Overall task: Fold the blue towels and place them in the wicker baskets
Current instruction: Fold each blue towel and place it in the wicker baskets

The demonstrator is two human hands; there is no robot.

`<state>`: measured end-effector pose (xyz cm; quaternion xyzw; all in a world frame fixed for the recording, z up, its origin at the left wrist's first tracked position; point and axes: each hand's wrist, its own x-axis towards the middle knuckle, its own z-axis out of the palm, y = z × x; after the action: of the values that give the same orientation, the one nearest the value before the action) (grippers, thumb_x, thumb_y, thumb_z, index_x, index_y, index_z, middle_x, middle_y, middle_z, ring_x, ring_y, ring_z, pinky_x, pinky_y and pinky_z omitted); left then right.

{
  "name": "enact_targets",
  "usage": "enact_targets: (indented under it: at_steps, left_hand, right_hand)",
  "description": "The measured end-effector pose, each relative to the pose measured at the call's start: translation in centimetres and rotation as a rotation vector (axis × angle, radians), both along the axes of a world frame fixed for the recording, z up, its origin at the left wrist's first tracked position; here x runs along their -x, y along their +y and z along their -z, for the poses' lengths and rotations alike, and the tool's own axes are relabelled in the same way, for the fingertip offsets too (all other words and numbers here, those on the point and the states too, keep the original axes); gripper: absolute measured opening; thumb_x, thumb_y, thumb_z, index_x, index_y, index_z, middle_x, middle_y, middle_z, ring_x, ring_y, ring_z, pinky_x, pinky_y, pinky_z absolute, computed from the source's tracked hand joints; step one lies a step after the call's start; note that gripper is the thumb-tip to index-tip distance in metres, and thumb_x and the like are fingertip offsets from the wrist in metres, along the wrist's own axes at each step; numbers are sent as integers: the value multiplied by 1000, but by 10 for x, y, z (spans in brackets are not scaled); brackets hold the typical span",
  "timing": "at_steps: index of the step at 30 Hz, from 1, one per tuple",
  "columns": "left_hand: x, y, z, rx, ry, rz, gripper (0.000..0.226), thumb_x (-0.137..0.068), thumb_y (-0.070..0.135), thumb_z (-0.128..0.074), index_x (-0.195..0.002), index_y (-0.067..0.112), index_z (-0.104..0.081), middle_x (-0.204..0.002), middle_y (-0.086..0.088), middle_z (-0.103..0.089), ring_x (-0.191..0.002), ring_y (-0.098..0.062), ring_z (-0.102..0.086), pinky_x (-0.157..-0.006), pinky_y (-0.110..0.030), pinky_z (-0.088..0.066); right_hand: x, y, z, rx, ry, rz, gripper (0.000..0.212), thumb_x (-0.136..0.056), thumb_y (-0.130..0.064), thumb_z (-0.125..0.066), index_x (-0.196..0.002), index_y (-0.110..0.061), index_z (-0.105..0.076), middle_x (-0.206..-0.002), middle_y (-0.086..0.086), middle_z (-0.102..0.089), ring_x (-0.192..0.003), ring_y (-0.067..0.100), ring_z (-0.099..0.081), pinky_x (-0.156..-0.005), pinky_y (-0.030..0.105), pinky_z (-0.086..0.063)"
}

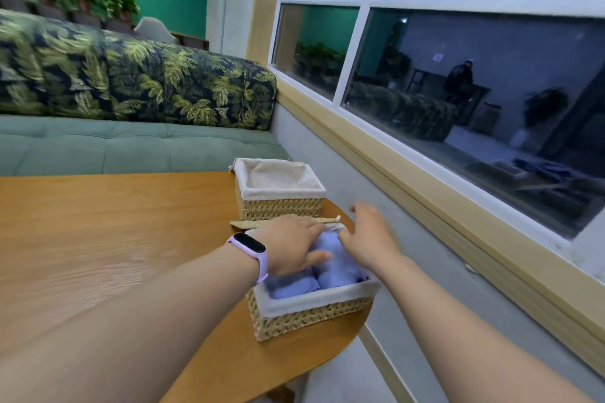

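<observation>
A wicker basket (304, 317) with a white cloth liner stands near the table's right edge and holds folded blue towels (294, 285). My left hand (291, 245), with a lilac band on its wrist, lies flat on the towels with its fingers spread. My right hand (370, 235) hovers over the basket's far right corner, fingers apart, blurred by motion. A second lined wicker basket (278, 203) stands just behind, and nothing shows inside it.
The wooden table (114, 239) curves off at the right beside a grey wall under a window sill (409, 167). A flat wicker lid (248, 223) lies between the baskets. A green sofa with a leaf-print cushion (131, 82) stands behind the table.
</observation>
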<state>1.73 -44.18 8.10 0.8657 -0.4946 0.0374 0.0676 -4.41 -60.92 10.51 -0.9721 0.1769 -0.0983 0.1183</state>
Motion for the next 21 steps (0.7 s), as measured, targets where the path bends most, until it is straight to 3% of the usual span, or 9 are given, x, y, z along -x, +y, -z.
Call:
enact_targets:
  at_steps: [4, 9, 11, 14, 17, 21]
  left_hand:
    - [-6, 84, -15, -29, -87, -136, 60, -102, 60, -28, -128, 13, -54, -127, -6, -59, -116, -31, -56, -95, -40, -43]
    - [14, 221, -15, -111, -72, -442, 65, -102, 60, -27, -143, 14, -47, -141, -7, -54, -127, -28, -51, -103, -40, -42]
    - [27, 284, -6, -189, -80, -512, 67, -100, 64, -24, -140, 16, -49, -139, -5, -55, -124, -28, -53, -102, -41, -43]
    - [50, 366, 8, -366, -160, -556, 72, -95, 67, -14, -129, 18, -54, -131, -2, -58, -117, -25, -56, -101, -39, -41]
    - [76, 425, 24, -404, -120, -669, 61, -101, 64, -22, -126, 19, -55, -129, 2, -58, -116, -20, -54, -101, -34, -39]
    - [101, 487, 41, -394, -77, -812, 44, -104, 51, -32, -122, 19, -55, -125, 2, -56, -113, -20, -53, -94, -31, -37]
  right_hand:
    - [-12, 74, -12, 68, -96, -190, 37, -88, -16, -53, -124, -13, -52, -130, 10, -52, -121, 33, -50, -97, 39, -43]
    - [-36, 195, 2, 13, -190, -400, 38, -89, -12, -51, -127, -15, -53, -132, 8, -52, -117, 31, -52, -96, 39, -44]
    - [-39, 249, 16, 40, -185, -511, 38, -90, -16, -53, -127, -15, -53, -130, 7, -52, -118, 30, -51, -98, 40, -43]
    - [-31, 324, 44, 322, -135, -804, 35, -88, -20, -57, -122, -18, -53, -122, 6, -54, -116, 28, -52, -94, 40, -41]
    - [-15, 383, 70, 515, -129, -1032, 29, -76, -21, -71, -104, -20, -62, -101, 2, -64, -98, 25, -63, -78, 36, -46]
    - [-2, 446, 91, 554, -127, -1186, 28, -94, -18, -49, -122, -16, -52, -125, 8, -56, -120, 31, -53, -94, 41, -41]
